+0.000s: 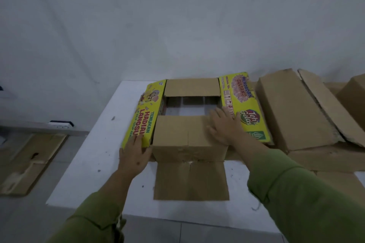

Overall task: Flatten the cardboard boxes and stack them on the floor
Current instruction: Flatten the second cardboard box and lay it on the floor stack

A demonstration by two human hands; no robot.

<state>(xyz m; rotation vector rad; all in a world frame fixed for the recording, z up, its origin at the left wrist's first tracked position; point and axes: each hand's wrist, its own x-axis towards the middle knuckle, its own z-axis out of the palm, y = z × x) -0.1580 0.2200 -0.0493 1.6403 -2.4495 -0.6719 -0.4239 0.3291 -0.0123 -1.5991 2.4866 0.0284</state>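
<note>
A printed cardboard box (pixel 189 122) is sitting in the middle of the frame on a white desk (pixel 94 150), open at the top with its flaps spread. Its yellow left flap (pixel 145 114) and yellow right flap (pixel 244 104) are angling outward, the near brown flap (pixel 181 131) is lying folded over the opening, and another brown flap (pixel 190 180) is lying flat on the desk toward the viewer. The left hand (pixel 133 156) is resting at the near end of the left flap, fingers (pixel 136 141) straight and close together, flat against the print. The right hand (pixel 225 126) is pressing where the near brown flap meets the right flap, fingers (pixel 216 114) spread and extended, gripping nothing. Both arms are wearing green sleeves (pixel 296 193). More brown boxes (pixel 296 108) are lying at the right of the frame. Flattened cardboard (pixel 29 162) is lying on the floor at the lower left.
</note>
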